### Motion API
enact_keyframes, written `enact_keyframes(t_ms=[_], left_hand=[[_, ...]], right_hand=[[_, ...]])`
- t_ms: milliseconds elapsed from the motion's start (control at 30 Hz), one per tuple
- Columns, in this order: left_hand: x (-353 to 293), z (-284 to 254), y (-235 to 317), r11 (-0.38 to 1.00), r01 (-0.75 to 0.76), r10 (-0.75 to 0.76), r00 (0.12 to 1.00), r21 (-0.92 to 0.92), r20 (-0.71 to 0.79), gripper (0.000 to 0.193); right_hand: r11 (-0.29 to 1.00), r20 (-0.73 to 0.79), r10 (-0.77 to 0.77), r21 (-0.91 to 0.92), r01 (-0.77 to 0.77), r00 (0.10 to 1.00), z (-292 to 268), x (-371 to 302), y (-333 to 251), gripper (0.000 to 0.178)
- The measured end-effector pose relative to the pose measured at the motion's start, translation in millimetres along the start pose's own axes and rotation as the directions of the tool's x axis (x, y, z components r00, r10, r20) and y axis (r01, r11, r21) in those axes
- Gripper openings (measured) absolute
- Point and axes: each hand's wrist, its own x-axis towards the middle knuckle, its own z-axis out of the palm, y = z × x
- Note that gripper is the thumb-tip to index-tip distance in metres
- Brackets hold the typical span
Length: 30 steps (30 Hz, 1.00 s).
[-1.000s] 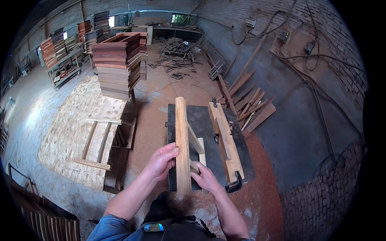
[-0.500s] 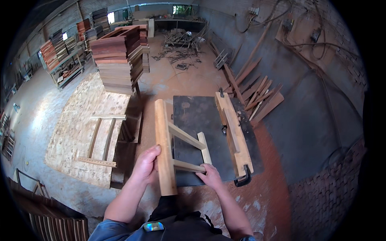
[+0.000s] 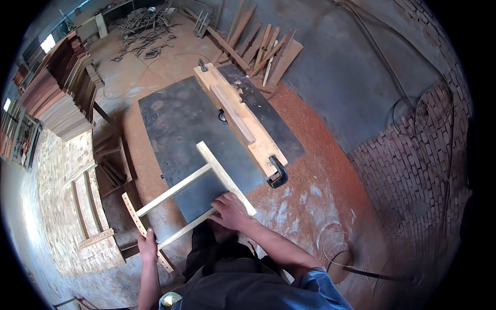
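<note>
A pale wooden frame (image 3: 175, 189) is held in front of me, with two rails joining a plain crosspiece and a slightly curved end piece (image 3: 131, 211) that carries a row of small holes. My left hand (image 3: 148, 247) is closed around that end piece where the lower rail meets it. Around the lower rail, close to the plain crosspiece, my right hand (image 3: 231, 212) is closed. The frame partly overhangs the near edge of a dark flat-topped table (image 3: 181, 124). Fastened across this table is a light wooden board (image 3: 263, 160) with a black clamp (image 3: 279, 172) at its near end.
Left of me, a plywood-topped bench (image 3: 57, 217) bears another wooden frame (image 3: 85, 204). Stacked boards (image 3: 62, 103) rise behind it. Offcuts (image 3: 268, 54) lean against the far wall, and scrap wood (image 3: 147, 31) lies heaped on the floor. Reddish sawdust (image 3: 305, 121) surrounds the table.
The frame has been turned, bringing its holed end piece to my left hand and the plain crosspiece over the table. My view has swung right. Both hands still grip the frame.
</note>
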Motion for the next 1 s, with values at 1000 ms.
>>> enact_keyframes(t_ms=[1000], left_hand=[[12.9, 137.2, 115.1, 0.338, -0.471, 0.627, 0.759, 0.815, 0.179, 0.082]], right_hand=[[0.962, -0.272, 0.214, -0.109, -0.251, 0.938, 3.8, 71.9, 72.3, 0.034]])
